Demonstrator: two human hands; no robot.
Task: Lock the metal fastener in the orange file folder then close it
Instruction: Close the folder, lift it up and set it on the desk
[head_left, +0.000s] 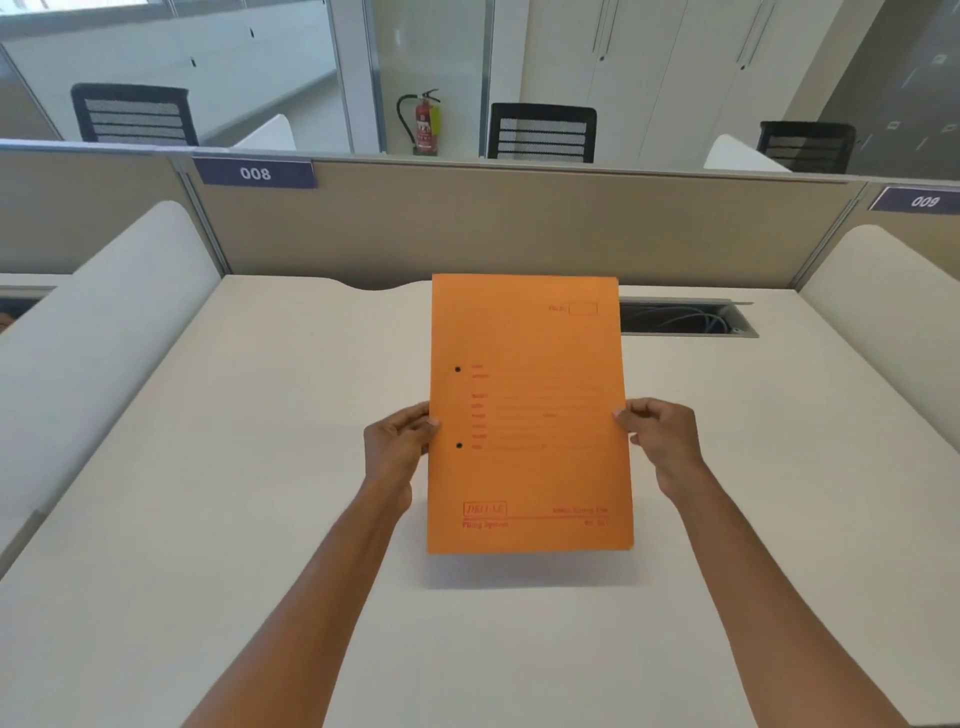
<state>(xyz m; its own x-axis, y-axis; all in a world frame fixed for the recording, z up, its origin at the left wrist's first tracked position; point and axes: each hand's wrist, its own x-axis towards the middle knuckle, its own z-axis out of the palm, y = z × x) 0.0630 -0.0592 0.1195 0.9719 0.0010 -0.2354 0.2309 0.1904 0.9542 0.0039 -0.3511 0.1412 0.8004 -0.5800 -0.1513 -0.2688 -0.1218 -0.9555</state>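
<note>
Folder (527, 410) closed, held above desk (208, 519), shadow under it. Left hand (397, 447) pinches its 9 o'clock edge; right hand (657, 439) pinches 3 o'clock edge. Fastener hidden.

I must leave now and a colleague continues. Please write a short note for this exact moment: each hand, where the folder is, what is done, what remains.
Left hand grips the left edge of the orange file folder; right hand grips its right edge.
The folder is closed, front cover facing up, held just above the desk.
The metal fastener is not visible, so I cannot tell whether it is locked.
Left: check the fastener if unsure, then set the folder down.
</note>
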